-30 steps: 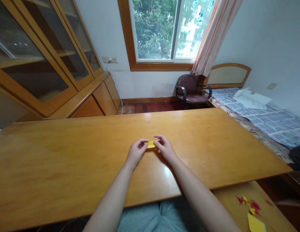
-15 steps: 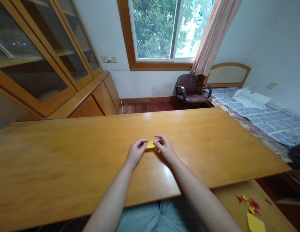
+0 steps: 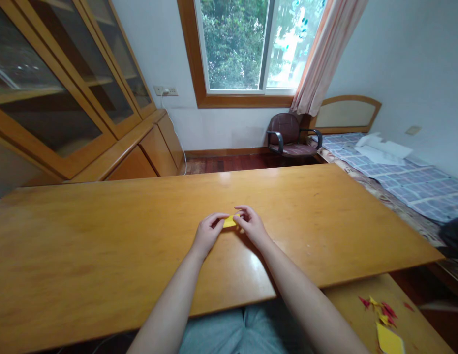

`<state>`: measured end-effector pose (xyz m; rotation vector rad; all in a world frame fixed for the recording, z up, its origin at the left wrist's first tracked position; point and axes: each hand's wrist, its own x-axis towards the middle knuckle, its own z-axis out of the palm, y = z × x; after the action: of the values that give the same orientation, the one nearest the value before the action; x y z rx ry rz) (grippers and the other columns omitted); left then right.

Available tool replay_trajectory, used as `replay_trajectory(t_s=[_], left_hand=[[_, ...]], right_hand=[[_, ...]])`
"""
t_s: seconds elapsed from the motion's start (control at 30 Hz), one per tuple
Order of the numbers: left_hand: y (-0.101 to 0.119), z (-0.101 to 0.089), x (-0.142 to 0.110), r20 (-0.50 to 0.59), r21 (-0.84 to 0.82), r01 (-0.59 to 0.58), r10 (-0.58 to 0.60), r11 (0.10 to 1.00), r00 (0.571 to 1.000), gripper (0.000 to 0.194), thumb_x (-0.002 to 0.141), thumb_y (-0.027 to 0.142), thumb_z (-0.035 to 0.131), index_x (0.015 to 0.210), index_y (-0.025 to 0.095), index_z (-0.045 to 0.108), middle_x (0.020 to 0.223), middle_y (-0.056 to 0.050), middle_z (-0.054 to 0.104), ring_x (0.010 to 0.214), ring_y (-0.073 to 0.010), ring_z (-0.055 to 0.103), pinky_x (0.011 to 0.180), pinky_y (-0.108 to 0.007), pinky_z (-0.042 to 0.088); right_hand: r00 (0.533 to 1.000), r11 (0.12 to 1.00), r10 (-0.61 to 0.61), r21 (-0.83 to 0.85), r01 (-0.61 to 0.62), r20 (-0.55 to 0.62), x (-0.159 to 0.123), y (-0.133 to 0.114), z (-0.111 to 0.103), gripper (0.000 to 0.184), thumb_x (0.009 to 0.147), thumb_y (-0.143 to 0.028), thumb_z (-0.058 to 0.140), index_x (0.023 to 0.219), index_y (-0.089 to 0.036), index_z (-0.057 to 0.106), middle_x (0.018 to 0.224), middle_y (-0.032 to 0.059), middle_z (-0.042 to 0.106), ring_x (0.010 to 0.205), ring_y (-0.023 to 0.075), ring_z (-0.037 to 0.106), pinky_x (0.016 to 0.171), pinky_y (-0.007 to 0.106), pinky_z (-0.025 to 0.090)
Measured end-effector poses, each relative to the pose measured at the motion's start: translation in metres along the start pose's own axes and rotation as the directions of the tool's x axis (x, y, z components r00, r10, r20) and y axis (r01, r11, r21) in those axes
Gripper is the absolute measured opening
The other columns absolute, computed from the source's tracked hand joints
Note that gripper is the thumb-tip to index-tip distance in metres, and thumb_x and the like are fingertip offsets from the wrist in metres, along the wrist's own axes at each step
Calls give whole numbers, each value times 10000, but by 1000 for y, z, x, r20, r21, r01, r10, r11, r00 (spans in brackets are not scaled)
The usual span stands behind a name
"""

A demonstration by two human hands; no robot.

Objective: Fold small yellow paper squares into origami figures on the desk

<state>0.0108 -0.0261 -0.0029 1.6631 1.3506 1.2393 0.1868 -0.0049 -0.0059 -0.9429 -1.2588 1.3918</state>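
A small piece of yellow folded paper (image 3: 229, 222) is held just above the wooden table (image 3: 121, 246), near its middle. My left hand (image 3: 209, 232) pinches its left end between thumb and fingers. At the right end, my right hand (image 3: 251, 223) grips the paper with thumb and index finger, the other fingers curled loosely above. Parts of the paper are hidden behind the fingertips.
On a lower wooden surface at bottom right lie several red folded paper pieces (image 3: 389, 309), yellow ones and a yellow paper stack (image 3: 390, 339). A chair (image 3: 286, 130) stands beyond the table, a bed (image 3: 409, 177) to the right, a cabinet (image 3: 140, 152) to the left.
The fingers have shifted very slightly on the yellow paper, whose right end is tilted a little higher. Everything else looks the same.
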Motion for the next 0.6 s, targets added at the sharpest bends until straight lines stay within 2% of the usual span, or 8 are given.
replay_trajectory(t_s=[0.4,0.6], left_hand=[[8,-1,0,18,33,-31,31,999,999,221,869,254,543,950,210,744,947,-53,728,910,-198,658,851,-309,497],[2,-1,0,-10,11,-5,5,1000,1000,218,857,262,567,975,209,743,1000,-51,734,961,-207,656,875,-310,495]], right_hand=[[1000,1000,-5,-2,5,-1,1,0,-1,384,760,-375,700,1079,-206,567,758,-30,586,542,99,522,483,211,416],[994,998,-60,-21,58,-94,4,4,-3,369,759,-383,707,1056,-199,589,753,-9,619,665,142,567,598,246,448]])
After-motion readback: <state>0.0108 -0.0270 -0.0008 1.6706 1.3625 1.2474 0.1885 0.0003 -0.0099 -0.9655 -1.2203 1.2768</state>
